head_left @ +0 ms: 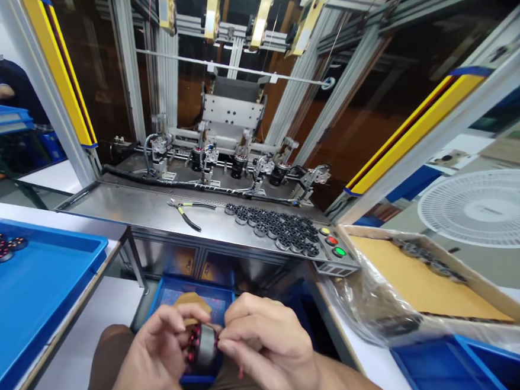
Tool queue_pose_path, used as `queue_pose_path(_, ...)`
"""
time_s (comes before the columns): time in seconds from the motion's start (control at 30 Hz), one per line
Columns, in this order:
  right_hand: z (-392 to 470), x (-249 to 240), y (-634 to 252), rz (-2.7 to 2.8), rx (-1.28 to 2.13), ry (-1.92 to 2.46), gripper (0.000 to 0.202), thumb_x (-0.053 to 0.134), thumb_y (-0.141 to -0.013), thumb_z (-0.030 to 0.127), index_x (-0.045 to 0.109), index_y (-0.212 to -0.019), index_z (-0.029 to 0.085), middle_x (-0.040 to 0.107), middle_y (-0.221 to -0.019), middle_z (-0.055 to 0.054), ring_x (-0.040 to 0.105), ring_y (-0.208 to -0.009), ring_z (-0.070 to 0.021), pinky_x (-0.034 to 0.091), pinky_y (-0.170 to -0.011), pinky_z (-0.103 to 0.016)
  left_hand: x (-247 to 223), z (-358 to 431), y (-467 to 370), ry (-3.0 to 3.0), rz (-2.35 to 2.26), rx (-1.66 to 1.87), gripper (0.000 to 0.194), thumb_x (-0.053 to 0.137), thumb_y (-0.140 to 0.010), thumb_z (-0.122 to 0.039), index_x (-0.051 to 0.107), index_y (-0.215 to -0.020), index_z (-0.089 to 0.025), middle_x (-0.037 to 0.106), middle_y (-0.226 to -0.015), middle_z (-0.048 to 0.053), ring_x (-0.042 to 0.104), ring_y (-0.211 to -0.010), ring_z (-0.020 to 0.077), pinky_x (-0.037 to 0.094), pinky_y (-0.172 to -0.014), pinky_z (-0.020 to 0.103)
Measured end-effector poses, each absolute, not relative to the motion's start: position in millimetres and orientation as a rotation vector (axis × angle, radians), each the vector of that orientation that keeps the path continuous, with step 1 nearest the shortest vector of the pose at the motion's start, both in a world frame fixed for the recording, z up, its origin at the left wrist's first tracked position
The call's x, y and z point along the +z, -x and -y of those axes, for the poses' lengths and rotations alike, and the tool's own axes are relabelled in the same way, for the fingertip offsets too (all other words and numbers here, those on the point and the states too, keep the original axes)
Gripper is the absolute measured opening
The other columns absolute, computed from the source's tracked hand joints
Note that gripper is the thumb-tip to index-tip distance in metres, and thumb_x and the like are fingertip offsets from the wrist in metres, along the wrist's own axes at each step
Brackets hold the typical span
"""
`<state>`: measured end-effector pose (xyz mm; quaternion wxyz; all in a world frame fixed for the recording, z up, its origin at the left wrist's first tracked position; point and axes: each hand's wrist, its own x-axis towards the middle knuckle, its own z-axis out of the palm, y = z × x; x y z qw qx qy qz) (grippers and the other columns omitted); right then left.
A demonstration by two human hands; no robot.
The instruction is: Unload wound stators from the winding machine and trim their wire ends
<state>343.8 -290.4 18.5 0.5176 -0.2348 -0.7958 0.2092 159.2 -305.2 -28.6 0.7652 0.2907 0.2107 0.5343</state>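
Held low over the lap, short of the worktop's near edge, the person's left hand cups with fingers curled inward, while the right hand, knuckles up, pinches thumb and forefinger together close beside it, forearm bare.

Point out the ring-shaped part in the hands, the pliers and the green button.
Ring-shaped part (206, 346): head view, grey outer band.
Pliers (181, 209): head view, handle beside the joint.
Green button (340, 252): head view, middle of its cap.
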Motion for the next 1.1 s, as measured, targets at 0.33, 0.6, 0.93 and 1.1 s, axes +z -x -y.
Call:
queue_pose_path(0.33, 292, 29, -344, 1.909, 0.564, 0.587, 0.016, 0.058, -0.090, 0.014, 0.071, -0.081, 0.012, 0.065, -0.065, -0.007, 0.060, -0.060, -0.0130, 0.051, -0.054, -0.023, -40, 292, -166, -0.773, -0.315, 0.668, 0.046, 0.061, -0.086, -0.058, 0.069, -0.094, -0.013, 0.072, -0.070, 0.010, 0.071, -0.058, 0.0202, 0.049, -0.051, 0.023)
queue_pose_path(0.6, 292, 27, -339, 1.764, 0.589, 0.672, 0.017, 0.059, -0.089, 0.009, 0.071, -0.078, 0.012, 0.067, -0.066, -0.007, 0.061, -0.061, -0.0127, 0.052, -0.059, -0.023, -24, 297, -162, -0.721, -0.449, 1.209, 0.042, 0.089, -0.062, -0.036, 0.068, -0.097, -0.029, 0.070, -0.104, 0.003, 0.068, -0.098, 0.0233, 0.054, -0.084, 0.031)
queue_pose_path(0.93, 292, 28, -346, 1.785, 0.626, 0.655, 0.018, 0.059, -0.092, 0.014, 0.073, -0.080, 0.012, 0.067, -0.067, -0.007, 0.062, -0.062, -0.0129, 0.052, -0.057, -0.023, -32, 288, -171, -0.763, -0.319, 0.637, 0.043, 0.060, -0.088, -0.054, 0.071, -0.098, -0.014, 0.073, -0.069, 0.010, 0.072, -0.059, 0.0213, 0.051, -0.049, 0.023)
queue_pose_path(1.1, 294, 24, -344, 1.670, 0.581, 0.797, 0.020, 0.060, -0.091, 0.013, 0.072, -0.074, 0.013, 0.066, -0.064, -0.005, 0.060, -0.058, -0.0124, 0.050, -0.055, -0.024, -27, 295, -170, -0.829, -0.568, 1.135, 0.035, 0.086, -0.069, -0.032, 0.072, -0.101, -0.027, 0.073, -0.104, 0.004, 0.071, -0.083, 0.0176, 0.057, -0.074, 0.025)
